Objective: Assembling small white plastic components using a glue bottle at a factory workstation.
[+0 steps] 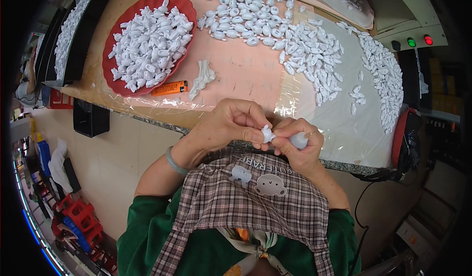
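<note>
Both my hands meet just past the table's front edge, above the plaid apron. Thumb and fingers of my left hand [231, 123] pinch a small white plastic figure [267, 134] with a rounded body and little protruding parts. Against its right side press the thumb and index fingertips of my right hand [302, 145]. That hand also has a pale, rounded, whitish object [299, 140] tucked in its curled fingers; most of it is hidden and its kind is unclear. Beyond my hands, several white egg-shaped plastic parts [246, 18] are spread over the pink sheet.
A red scalloped bowl [109, 74] heaped with white figures stands at left. Beside it lie an orange lighter [169, 88] and a crumpled whitish cloth [202, 79]. Small white parts [386, 79] cover the right side, below a machine [412, 30] with green and red lights.
</note>
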`<state>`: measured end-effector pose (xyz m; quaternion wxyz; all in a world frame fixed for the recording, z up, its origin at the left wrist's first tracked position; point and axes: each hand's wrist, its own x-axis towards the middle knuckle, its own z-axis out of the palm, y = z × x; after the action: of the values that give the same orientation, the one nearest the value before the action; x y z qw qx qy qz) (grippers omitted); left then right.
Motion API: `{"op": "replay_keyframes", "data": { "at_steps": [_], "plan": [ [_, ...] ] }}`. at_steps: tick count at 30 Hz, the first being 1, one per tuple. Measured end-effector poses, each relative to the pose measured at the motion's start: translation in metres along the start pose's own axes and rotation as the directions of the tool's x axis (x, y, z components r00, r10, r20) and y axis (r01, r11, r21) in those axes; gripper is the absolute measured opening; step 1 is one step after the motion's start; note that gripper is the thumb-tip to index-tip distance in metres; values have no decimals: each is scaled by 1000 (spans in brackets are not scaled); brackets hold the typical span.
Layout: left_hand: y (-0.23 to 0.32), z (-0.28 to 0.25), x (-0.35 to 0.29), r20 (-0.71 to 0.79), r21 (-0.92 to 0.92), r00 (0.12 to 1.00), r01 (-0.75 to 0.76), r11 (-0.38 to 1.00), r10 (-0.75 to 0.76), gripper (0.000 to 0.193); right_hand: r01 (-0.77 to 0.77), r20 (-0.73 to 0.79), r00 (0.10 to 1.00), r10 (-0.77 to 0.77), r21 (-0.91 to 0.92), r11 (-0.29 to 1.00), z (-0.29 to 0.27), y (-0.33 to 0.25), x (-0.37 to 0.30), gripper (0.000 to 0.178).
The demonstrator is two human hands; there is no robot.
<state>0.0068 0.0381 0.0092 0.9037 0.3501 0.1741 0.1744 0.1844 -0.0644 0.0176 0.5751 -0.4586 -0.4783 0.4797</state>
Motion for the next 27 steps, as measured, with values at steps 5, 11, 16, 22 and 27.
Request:
{"op": "replay_keyframes", "data": {
  "at_steps": [5, 11, 16, 22, 27],
  "plan": [
    [-2, -3, 1, 13, 3, 1000, 2, 1000, -2, 22, -3, 10, 1000, 3, -6, 1000, 0, 2, 0, 11],
    [-4, -7, 1, 42, -1, 999, 4, 1000, -4, 20, 16, 18, 1000, -15, -30, 999, 2, 1, 0, 11],
    [-5, -9, 0, 45, -7, 999, 1, 1000, 0, 19, 61, 64, 996, -55, -109, 992, -1, 2, 2, 11],
    [4, 1, 0, -119, 117, 993, 1, 993, 13, 20, 371, 109, 927, -360, -421, 828, -4, 9, 13, 20],
    [7, 11, -5, -144, 552, 966, -102, 828, 215, 24, 482, 172, 861, -478, -575, 661, -4, 6, 13, 26]
  ]
}}
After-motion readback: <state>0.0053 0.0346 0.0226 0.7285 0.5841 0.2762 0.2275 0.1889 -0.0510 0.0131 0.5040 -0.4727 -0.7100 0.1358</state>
